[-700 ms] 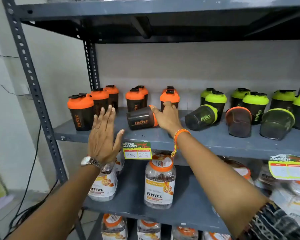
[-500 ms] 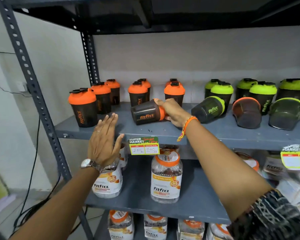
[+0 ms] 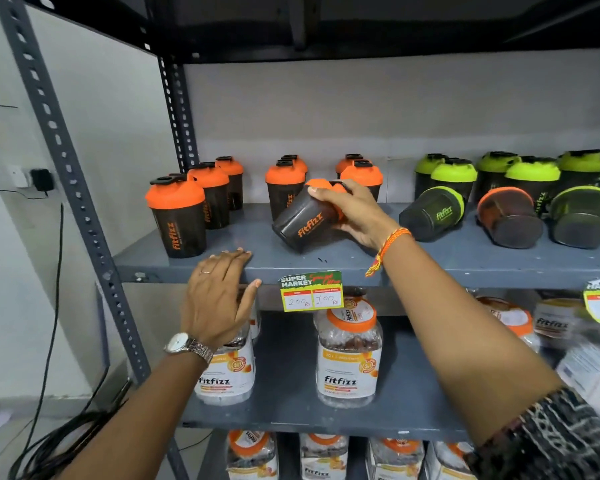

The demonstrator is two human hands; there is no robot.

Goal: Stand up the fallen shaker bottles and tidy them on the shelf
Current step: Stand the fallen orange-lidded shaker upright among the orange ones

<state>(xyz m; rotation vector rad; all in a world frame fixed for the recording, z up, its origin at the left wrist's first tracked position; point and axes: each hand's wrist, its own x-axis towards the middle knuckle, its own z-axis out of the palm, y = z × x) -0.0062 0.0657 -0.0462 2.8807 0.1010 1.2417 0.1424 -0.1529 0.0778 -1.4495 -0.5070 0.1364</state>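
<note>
The right hand [image 3: 355,214] gripped a dark plastic shaker bottle with an orange lid [image 3: 307,221], tilted, its base on the grey metal shelf [image 3: 430,261]. The left hand [image 3: 219,294] rested open-palmed on the shelf edge. Swinging upright, it risked toppling standing orange-lidded bottles [image 3: 284,188] just behind. Earlier, it lay flat.

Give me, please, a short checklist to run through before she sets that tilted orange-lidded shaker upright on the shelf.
1. Right hand grips the tilted orange shaker near its lid: ok.
2. Shaker upright: not ok, leaning.
3. Bare shelf under it to land on: ok.
4. Left hand resting open on the shelf edge, clear of the spot: ok.
5. Lid fully sealed: cannot tell.
6. Fallen green shaker and two more lying to the right: not ok.
</note>
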